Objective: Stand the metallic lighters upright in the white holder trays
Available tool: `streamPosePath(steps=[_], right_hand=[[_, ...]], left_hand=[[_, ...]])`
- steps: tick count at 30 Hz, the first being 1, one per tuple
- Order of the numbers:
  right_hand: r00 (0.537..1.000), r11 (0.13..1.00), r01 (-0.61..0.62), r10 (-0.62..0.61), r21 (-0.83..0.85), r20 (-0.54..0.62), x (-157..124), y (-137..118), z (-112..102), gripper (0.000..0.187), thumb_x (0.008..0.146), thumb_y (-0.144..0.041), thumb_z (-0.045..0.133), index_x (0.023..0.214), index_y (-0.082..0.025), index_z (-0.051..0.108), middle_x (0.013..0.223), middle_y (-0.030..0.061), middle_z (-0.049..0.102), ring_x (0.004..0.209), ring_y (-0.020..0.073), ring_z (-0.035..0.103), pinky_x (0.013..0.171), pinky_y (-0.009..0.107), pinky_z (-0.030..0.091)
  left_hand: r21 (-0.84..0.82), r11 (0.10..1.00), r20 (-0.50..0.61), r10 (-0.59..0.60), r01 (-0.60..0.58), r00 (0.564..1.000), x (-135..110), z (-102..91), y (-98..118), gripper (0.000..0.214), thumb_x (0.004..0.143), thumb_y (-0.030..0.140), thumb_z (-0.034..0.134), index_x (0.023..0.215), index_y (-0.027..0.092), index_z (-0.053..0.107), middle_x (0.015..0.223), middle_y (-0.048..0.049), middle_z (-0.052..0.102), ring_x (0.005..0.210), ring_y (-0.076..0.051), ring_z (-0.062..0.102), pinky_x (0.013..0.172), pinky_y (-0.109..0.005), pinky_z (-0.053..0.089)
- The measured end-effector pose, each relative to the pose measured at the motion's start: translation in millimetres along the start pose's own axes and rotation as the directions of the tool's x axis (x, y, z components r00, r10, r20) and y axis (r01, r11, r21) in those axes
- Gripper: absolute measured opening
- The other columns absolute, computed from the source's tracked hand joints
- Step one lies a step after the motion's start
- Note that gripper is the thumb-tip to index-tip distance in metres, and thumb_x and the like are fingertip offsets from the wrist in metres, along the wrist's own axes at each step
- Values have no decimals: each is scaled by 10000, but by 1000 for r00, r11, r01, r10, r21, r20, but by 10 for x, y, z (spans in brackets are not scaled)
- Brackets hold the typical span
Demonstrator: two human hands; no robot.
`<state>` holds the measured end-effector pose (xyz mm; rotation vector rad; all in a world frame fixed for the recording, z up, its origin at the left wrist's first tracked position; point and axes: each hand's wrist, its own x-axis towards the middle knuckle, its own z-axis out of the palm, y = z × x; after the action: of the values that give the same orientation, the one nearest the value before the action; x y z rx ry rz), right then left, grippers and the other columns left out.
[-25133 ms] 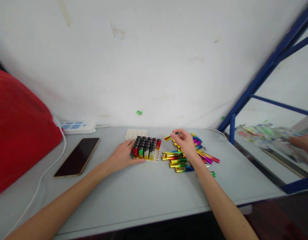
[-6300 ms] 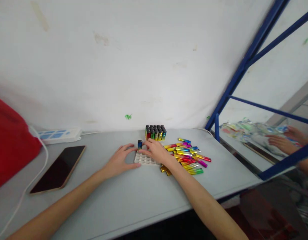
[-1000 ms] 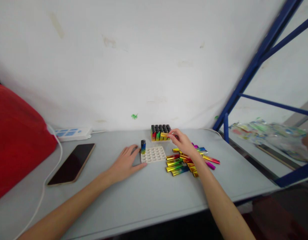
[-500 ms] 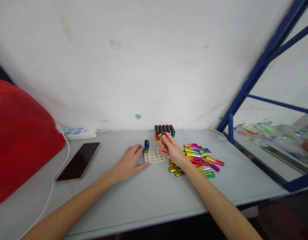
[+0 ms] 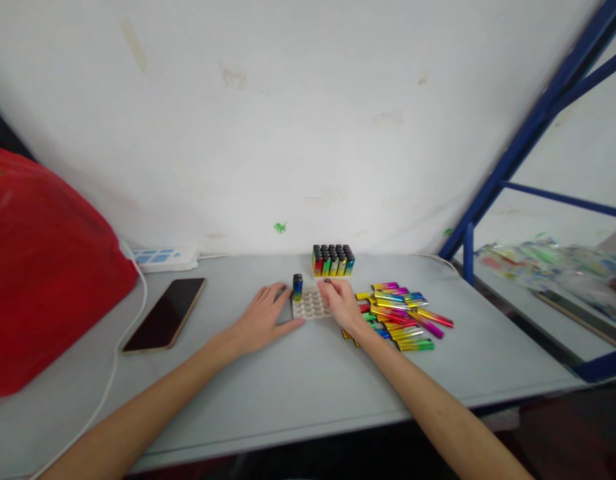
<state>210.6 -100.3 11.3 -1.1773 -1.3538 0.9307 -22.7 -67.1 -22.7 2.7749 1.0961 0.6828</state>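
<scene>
One lighter (image 5: 328, 281) is gripped by the right hand (image 5: 342, 303) over the pale tray (image 5: 308, 306), black end up, long axis mostly hidden. The left hand (image 5: 263, 319) is spread at the tray's left edge. Apparently two upright lighters (image 5: 297, 289) are seated there; five-wide block (image 5: 333, 264) stood behind; loose pile (image 5: 399, 317) uncountable.

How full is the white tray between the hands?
Mostly empty: the tray shows bare sockets, with blue lighters at its back left corner; the right hand hides part.
</scene>
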Motion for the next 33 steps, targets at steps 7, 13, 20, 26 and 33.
streamPosePath(steps=[7,13,20,26,33], right_hand=[[999,990,32,-32,-138,5,9,3,16,381,814,-526,515,577,-266,369,568,-52,334,573,129,313,550,293,232],[993,965,109,-114,-237,-9,21,20,-4,469,952,-621,498,669,-251,448,618,-38,444,629,156,416,595,289,312],[946,856,325,-287,-402,152,-1,-17,-46,318,1105,-484,428,900,-252,503,822,25,627,782,211,610,744,319,462],[892,720,453,-355,-526,281,-4,52,-12,385,1133,-473,449,826,-244,498,815,30,606,774,206,580,754,319,445],[901,760,418,-278,-497,333,16,95,7,309,1135,-406,510,920,-204,605,851,45,705,791,201,642,749,304,443]], left_hand=[[-5,1000,-24,11,-11,1000,1,12,6,771,1005,780,494,1481,180,579,1481,-206,602,1359,-393,580,1174,-583,472],[-3,1000,-8,16,-16,1000,6,-27,30,781,1014,776,479,1499,170,563,1499,-215,591,1363,-395,580,1182,-595,465],[19,1000,27,4,-5,1000,4,-48,53,799,1023,765,466,1493,125,558,1513,-249,568,1386,-413,563,1195,-602,459],[2,1000,27,4,-4,1000,4,-49,70,760,1026,740,493,1499,148,550,1516,-238,567,1403,-403,551,1201,-597,457],[-20,1000,35,-3,3,999,5,-58,79,747,1022,726,522,1514,165,537,1519,-228,563,1400,-400,551,1207,-598,447]])
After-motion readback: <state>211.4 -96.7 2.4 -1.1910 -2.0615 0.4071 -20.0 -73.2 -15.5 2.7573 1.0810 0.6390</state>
